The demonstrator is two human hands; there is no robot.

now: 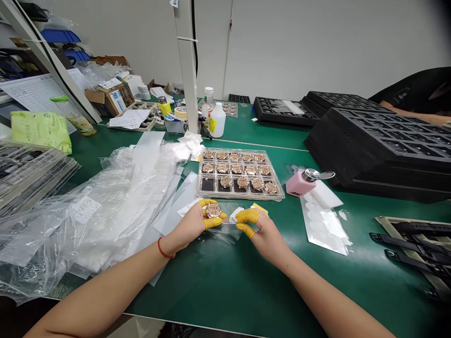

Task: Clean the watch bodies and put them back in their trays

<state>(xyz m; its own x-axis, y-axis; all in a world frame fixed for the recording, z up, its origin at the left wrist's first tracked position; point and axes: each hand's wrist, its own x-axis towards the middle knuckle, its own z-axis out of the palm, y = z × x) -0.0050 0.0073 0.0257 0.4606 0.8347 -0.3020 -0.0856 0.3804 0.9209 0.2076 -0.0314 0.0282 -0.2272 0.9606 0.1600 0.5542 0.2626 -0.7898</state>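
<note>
My left hand (pixel 190 225), in yellow finger cots, grips a rose-gold watch case (pixel 213 211) by its edge, its marked back facing up. Close on the right, my right hand (pixel 264 232) pinches a small white wipe (pixel 234 215) between cot-covered fingertips. The wipe is apart from the watch case. Just beyond both hands lies a clear plastic tray (pixel 239 195) with several more rose-gold watch cases in its compartments; its front left compartment (pixel 207 184) holds none. Some clear film (pixel 225 232) lies under the hands.
Plastic bags (pixel 116 206) cover the left of the green table (pixel 225 291). A pink pump bottle (pixel 299 184) stands right of the tray, before black foam trays (pixel 384 150). Watch straps (pixel 412 244) lie far right. A white bottle (pixel 217 121) stands behind. Another person's sleeve (pixel 419 87) shows back right.
</note>
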